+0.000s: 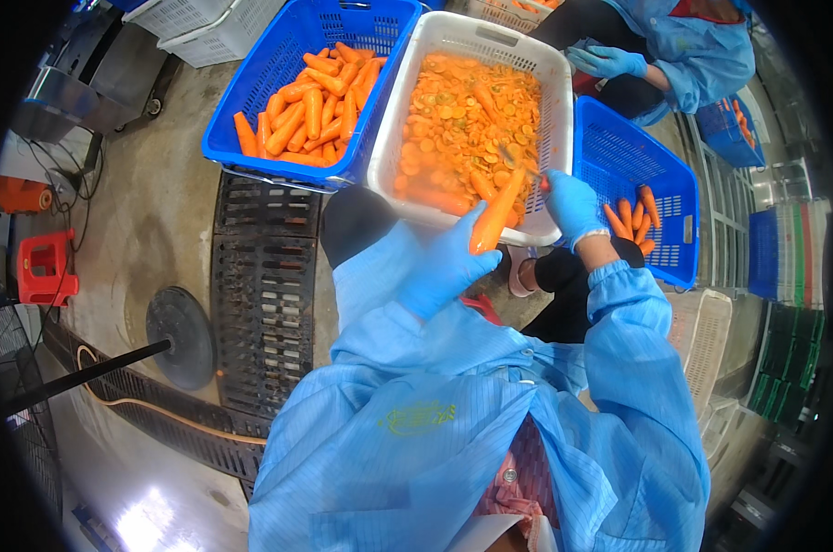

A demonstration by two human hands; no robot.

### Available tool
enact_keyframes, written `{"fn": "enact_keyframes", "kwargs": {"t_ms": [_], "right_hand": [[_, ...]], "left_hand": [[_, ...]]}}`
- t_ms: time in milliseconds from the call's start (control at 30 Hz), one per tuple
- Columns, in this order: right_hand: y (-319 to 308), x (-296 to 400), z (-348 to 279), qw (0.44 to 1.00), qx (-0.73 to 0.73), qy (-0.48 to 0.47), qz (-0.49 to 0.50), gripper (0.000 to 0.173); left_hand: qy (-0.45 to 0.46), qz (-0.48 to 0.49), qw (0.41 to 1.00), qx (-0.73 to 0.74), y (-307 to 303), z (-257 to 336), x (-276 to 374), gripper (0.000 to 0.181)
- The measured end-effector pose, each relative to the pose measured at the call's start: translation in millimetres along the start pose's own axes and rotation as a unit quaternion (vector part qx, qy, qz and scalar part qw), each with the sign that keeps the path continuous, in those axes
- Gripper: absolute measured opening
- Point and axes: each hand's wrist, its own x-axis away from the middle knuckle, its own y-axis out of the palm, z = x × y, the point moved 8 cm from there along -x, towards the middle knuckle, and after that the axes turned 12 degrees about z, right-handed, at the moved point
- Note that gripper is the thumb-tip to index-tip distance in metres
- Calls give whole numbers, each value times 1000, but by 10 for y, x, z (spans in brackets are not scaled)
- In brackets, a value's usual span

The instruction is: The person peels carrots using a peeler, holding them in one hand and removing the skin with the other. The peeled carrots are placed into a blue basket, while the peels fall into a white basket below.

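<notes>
My left hand (pixel 445 265), in a blue glove, grips a peeled carrot (pixel 497 215) by its thick end, with the narrow end pointing up and away. My right hand (pixel 573 205), also gloved, is shut on a bladed hand tool (pixel 544 183) with a red part at the grip. Its blurred blade lies by the carrot's narrow end; whether they touch I cannot tell. Beneath both is a white plastic basket (pixel 382 155) holding carrot peelings and cut rounds (pixel 451 103), with several larger carrot pieces among them.
A blue crate (pixel 216 138) of peeled carrots (pixel 313 110) stands to the left. Another blue crate (pixel 637 131) at the right holds several darker carrots (pixel 642 221). Across sits a co-worker with a gloved hand (pixel 606 61). Floor grating (pixel 264 303), a round black stand base (pixel 179 338) and a red stool (pixel 47 265) lie left.
</notes>
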Motion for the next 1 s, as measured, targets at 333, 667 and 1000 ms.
{"fn": "enact_keyframes", "kwargs": {"t_ms": [333, 667, 1000], "right_hand": [[-42, 134, -65, 993, -80, 68, -45, 20], [-182, 361, -800, 990, -112, -88, 10, 6], [-82, 95, -290, 998, -33, -50, 18, 3]], "left_hand": [[63, 62, 991, -102, -106, -53, -39, 78], [13, 46, 992, -116, -114, -60, -35, 75], [19, 39, 991, -127, -56, 42, -4, 75]]}}
